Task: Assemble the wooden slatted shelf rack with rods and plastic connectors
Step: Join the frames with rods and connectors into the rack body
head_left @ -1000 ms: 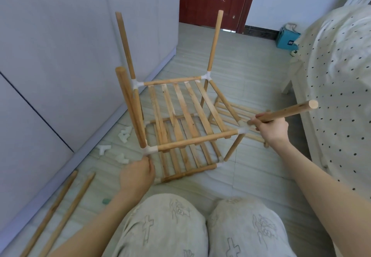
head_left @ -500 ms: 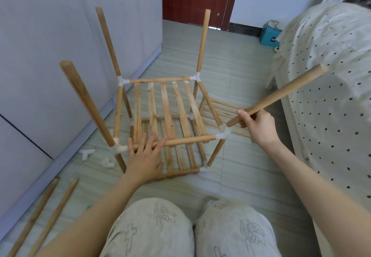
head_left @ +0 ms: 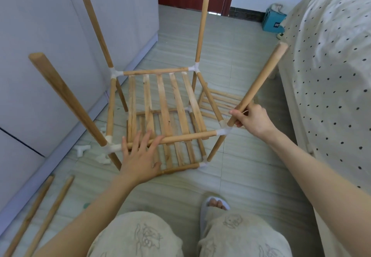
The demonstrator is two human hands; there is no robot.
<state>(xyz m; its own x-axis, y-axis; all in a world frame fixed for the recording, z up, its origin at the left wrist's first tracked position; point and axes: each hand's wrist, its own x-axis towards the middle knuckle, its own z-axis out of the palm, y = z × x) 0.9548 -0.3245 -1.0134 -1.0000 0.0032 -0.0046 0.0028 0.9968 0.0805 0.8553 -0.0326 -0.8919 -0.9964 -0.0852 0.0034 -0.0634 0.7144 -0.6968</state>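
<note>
The part-built wooden rack (head_left: pixel 166 104) stands on the floor with two slatted tiers joined by white plastic connectors. Three rods rise from its upper corners. My left hand (head_left: pixel 140 156) lies flat with straight fingers on the near top rail (head_left: pixel 180 138). My right hand (head_left: pixel 253 119) grips a loose wooden rod (head_left: pixel 261 82) near its lower end. That end sits right at the near-right white connector (head_left: pixel 225 129), and the rod leans up to the right.
Two spare rods (head_left: pixel 40 214) lie on the floor at the lower left. Loose white connectors (head_left: pixel 82 149) lie by the grey cabinet (head_left: pixel 50 56). A spare slatted panel (head_left: pixel 218 102) lies behind the rack. A dotted bedspread (head_left: pixel 331 76) fills the right. My knees are at the bottom.
My left hand left the near-left corner and flattened onto the near top rail. My right hand swung its rod from nearly level to steeply raised at the near-right connector.
</note>
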